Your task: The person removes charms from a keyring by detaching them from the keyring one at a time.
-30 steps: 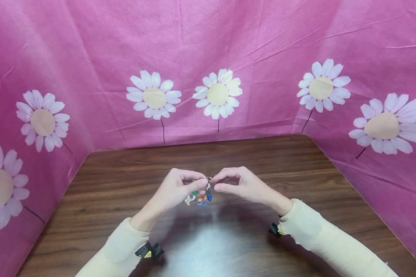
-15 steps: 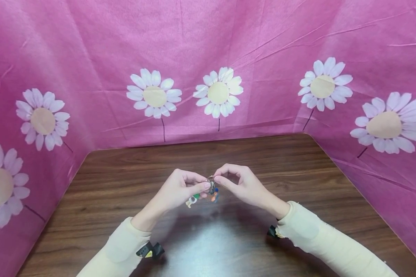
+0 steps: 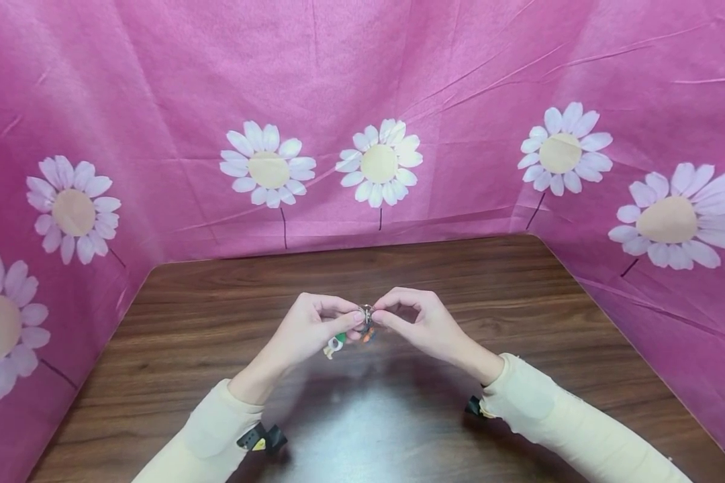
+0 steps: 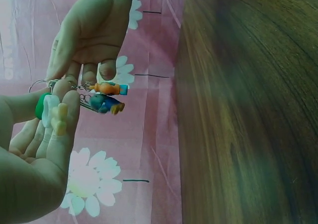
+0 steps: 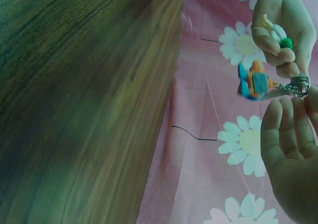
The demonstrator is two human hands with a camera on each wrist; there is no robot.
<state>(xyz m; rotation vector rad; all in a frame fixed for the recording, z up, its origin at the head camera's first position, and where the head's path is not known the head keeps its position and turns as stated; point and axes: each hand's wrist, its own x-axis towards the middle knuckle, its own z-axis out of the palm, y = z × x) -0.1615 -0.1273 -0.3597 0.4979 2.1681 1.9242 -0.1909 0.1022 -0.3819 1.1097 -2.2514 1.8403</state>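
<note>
Metal key rings [image 3: 367,314] are held up above the table between my two hands. My left hand [image 3: 305,330] pinches them from the left with thumb and forefinger, and my right hand [image 3: 427,325] pinches the other side. Small figurine charms dangle below on short chains. One figurine, green, white and cream [image 4: 51,112], lies against my left fingers. In the left wrist view an orange figurine with a blue end [image 4: 108,88] hangs beside a blue and yellow figurine [image 4: 105,104]. How the rings link together is too small to tell.
The brown wood-grain table [image 3: 362,416] spreads beneath both hands. Pink cloth [image 3: 459,80] with white daisies stands along its back and sides. A black strap [image 3: 262,437] with a yellow mark sits at the left sleeve.
The right hand's fingers have closed up to the rings, where a gap showed a second ago. The orange figurine has swung and turned beneath the rings. The left hand has barely moved.
</note>
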